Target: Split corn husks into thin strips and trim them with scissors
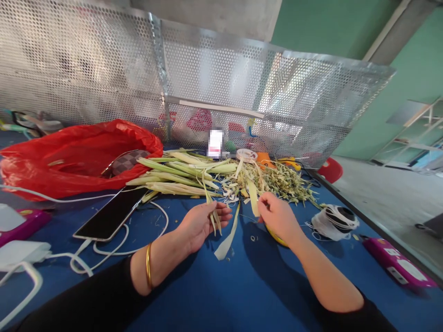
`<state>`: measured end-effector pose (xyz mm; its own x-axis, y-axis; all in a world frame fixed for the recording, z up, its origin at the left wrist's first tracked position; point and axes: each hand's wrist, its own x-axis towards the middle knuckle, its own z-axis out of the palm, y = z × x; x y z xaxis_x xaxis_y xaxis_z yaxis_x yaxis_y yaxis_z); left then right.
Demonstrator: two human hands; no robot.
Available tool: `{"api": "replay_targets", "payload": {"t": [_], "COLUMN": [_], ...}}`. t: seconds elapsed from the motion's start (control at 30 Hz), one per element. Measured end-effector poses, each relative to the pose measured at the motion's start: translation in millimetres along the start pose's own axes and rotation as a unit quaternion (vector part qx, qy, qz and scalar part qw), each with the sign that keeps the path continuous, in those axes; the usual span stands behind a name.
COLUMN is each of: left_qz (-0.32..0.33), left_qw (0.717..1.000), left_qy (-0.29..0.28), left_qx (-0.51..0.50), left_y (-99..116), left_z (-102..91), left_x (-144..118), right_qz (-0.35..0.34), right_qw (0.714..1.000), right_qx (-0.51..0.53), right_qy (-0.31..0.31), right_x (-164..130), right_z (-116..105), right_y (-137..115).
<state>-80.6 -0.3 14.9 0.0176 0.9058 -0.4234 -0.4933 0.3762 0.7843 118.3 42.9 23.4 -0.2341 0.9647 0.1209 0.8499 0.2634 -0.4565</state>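
My left hand (200,223) is turned palm up, its thumb pressing a small bunch of narrow pale green corn husk strips (212,208) against the fingers. My right hand (277,214) is closed in a pinch on a wider yellow-green husk strip (254,197), which rises from the fingertips; the fingers partly hide its edge. Between the two hands, a long loose husk strip (228,240) lies on the blue table (207,295). Behind them is a pile of green and cream husks (180,173). Thin shredded scraps (242,182) and a heap of dried green plant bits (290,182) lie beside it.
An open red plastic bag (69,161) stands at left, near a phone (112,214) with white cables. A spool of white string (334,222) and a magenta power strip (398,263) lie at right. A tape roll (246,155) sits behind, before a perforated metal screen (214,69).
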Motion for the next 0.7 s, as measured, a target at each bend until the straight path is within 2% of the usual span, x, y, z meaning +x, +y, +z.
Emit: {"api": "replay_targets", "payload": {"t": [0.07, 0.13, 0.17, 0.3, 0.5, 0.6, 0.7], "left_qz": [-0.009, -0.026, -0.033, -0.038, -0.022, -0.01, -0.002], "left_qw": [1.0, 0.998, 0.997, 0.992, 0.994, 0.993, 0.993], "left_qy": [-0.023, -0.055, -0.07, -0.116, -0.072, -0.08, -0.101], "left_qx": [-0.006, -0.017, -0.024, -0.046, -0.082, -0.086, -0.067], "left_y": [-3, -6, -8, -13, -11, -11, -13], "left_z": [0.6, 1.8, 2.6, 4.6, 5.8, 8.1, 10.9], "left_x": [0, 0, -1, -3, -4, -5, -7], "right_qz": [-0.033, -0.072, -0.084, -0.081, -0.008, 0.005, -0.002], "right_qw": [0.992, 0.971, 0.966, 0.964, 0.925, 0.914, 0.923], "right_qx": [0.118, 0.227, 0.245, 0.242, 0.357, 0.383, 0.37], "right_qy": [0.026, 0.01, -0.009, -0.076, -0.131, -0.13, -0.105], "right_x": [-6, -15, -19, -29, -27, -26, -27], "right_z": [2, 8, 11, 28, 41, 41, 40], "right_y": [-8, -17, -22, -33, -31, -31, -32]}}
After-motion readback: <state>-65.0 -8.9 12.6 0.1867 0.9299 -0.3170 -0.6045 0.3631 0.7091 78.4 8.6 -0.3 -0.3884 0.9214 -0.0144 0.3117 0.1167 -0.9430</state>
